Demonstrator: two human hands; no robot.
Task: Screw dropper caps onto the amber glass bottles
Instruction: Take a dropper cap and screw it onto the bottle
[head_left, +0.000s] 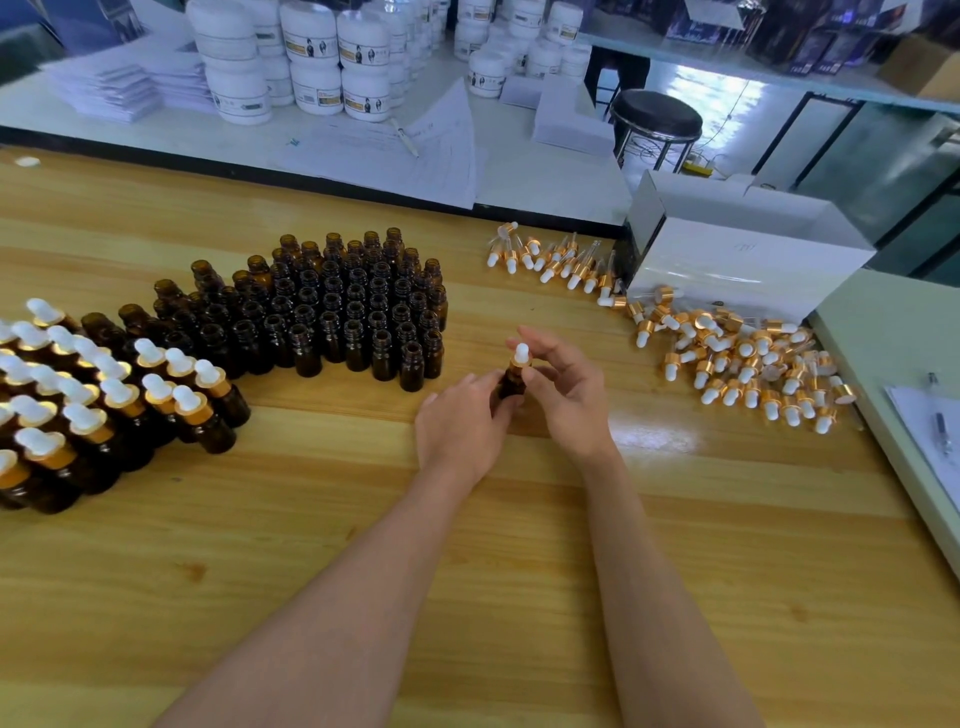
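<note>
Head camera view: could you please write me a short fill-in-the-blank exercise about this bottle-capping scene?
1. The left hand holds one amber bottle while the right hand pinches its dropper ____.
2. The loose dropper caps lie on the table to the ____ of both hands.
3. The uncapped bottles stand ____ the capped bottles and the hands.
Missing words: cap; right; between.

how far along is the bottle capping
Done: a cluster of capped amber glass bottles stands at the left. In hand: the left hand grips one small amber bottle while the right hand pinches its white-and-gold dropper cap. To do: a large block of open amber bottles, plus a pile of loose dropper caps at the right.
</note>
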